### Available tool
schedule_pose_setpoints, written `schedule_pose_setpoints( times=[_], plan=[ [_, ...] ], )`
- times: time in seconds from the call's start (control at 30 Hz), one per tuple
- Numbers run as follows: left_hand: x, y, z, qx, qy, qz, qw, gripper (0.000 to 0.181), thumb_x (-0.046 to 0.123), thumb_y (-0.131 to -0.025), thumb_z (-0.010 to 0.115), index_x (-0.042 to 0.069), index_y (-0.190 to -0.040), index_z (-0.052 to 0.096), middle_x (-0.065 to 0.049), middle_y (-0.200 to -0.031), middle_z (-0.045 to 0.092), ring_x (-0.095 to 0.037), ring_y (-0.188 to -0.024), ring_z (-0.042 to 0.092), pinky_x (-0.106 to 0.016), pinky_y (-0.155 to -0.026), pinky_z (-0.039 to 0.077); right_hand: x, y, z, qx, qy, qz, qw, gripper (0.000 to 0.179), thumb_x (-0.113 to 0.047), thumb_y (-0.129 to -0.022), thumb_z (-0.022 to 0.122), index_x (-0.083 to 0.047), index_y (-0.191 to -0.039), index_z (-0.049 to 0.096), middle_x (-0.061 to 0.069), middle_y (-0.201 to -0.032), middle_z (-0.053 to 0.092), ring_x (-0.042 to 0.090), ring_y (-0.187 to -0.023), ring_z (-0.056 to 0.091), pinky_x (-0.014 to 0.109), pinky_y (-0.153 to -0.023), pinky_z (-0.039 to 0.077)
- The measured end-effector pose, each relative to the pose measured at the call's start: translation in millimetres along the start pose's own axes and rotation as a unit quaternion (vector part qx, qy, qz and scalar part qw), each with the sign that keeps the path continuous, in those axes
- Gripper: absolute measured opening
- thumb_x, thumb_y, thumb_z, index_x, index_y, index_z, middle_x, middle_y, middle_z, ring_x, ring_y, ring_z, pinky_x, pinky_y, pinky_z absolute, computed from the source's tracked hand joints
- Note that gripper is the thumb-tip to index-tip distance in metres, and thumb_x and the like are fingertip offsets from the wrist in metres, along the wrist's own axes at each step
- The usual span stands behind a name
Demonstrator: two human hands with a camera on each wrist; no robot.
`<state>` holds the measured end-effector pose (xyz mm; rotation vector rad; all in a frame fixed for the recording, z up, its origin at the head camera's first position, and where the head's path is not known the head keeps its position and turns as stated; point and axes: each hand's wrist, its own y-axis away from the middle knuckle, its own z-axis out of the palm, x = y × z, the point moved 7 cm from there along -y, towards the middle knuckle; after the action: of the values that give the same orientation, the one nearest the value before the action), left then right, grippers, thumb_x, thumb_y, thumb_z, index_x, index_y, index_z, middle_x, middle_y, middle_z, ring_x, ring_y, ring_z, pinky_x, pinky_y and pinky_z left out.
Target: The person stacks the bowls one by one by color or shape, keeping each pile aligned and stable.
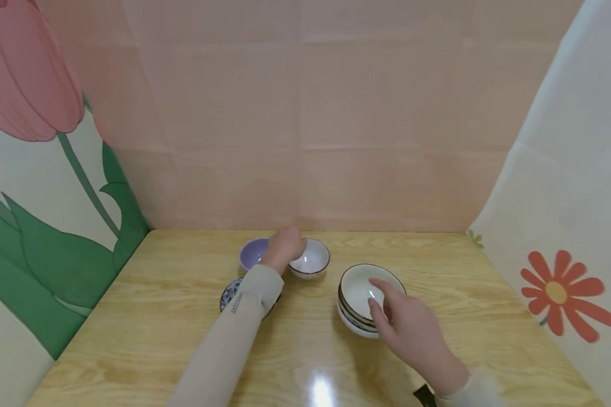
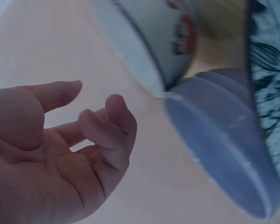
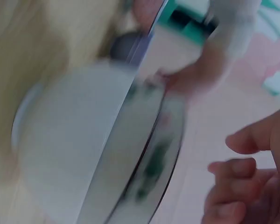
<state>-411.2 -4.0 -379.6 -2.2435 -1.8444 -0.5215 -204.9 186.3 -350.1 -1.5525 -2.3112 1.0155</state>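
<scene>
My left hand (image 1: 285,247) reaches over the far side of the table, between a purple bowl (image 1: 252,253) and a white bowl (image 1: 313,261) with a dark rim. In the left wrist view its fingers (image 2: 114,126) are loosely bent, with nothing between them and the thumb. A blue-and-white patterned bowl (image 1: 229,293) sits below that wrist, partly hidden by the sleeve. Nearer on the right, several bowls are nested in a stack (image 1: 356,325). Over the stack's near right rim hovers my right hand (image 1: 414,333), thumb and forefinger apart; the right wrist view shows it holding nothing.
The wood-patterned table (image 1: 147,316) ends at a pink backdrop (image 1: 295,124). A tulip panel (image 1: 46,226) borders it on the left and a flower-printed white sheet (image 1: 565,198) on the right. Something small and black (image 1: 424,394) shows beside the right sleeve.
</scene>
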Motion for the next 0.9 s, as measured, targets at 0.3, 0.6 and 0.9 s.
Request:
schedule_pose_setpoints(
  times=[0.3, 0.6, 0.9],
  plan=[
    [-22.9, -22.4, 17.6, 0.013, -0.024, -0.02, 0.9994, 0.015, 0.012, -0.099, 0.055, 0.003, -0.107, 0.064, -0.017, -0.122, 0.064, -0.03, -0.111, 0.062, -0.045, -0.092, 0.053, -46, 6.7, 37, -0.159, -0.148, -0.028, 0.9757, 0.031, -0.01, -0.09, 0.069, -0.013, -0.121, 0.065, -0.022, -0.067, 0.051, -0.01, -0.053, 0.041, 0.016, -0.05, 0.039],
    [-30.0, -29.6, 27.7, 0.019, -0.079, -0.016, 0.9966, 0.014, 0.012, -0.099, 0.055, 0.004, -0.106, 0.066, -0.013, -0.114, 0.068, -0.028, -0.103, 0.066, -0.042, -0.083, 0.057, -56, 6.2, 62, -0.203, -0.186, -0.022, 0.9612, 0.036, -0.009, -0.091, 0.066, -0.007, -0.127, 0.062, -0.009, -0.084, 0.068, -0.008, -0.054, 0.046, 0.017, -0.053, 0.044],
    [-31.5, -26.0, 25.2, 0.047, -0.099, -0.012, 0.9939, 0.014, 0.004, -0.096, 0.057, 0.006, -0.106, 0.067, -0.01, -0.113, 0.069, -0.026, -0.105, 0.066, -0.043, -0.084, 0.057, -58, 5.4, 68, -0.211, -0.162, -0.031, 0.9636, 0.036, -0.01, -0.09, 0.066, -0.008, -0.125, 0.062, -0.009, -0.082, 0.068, -0.008, -0.053, 0.044, 0.017, -0.053, 0.042]
  ],
)
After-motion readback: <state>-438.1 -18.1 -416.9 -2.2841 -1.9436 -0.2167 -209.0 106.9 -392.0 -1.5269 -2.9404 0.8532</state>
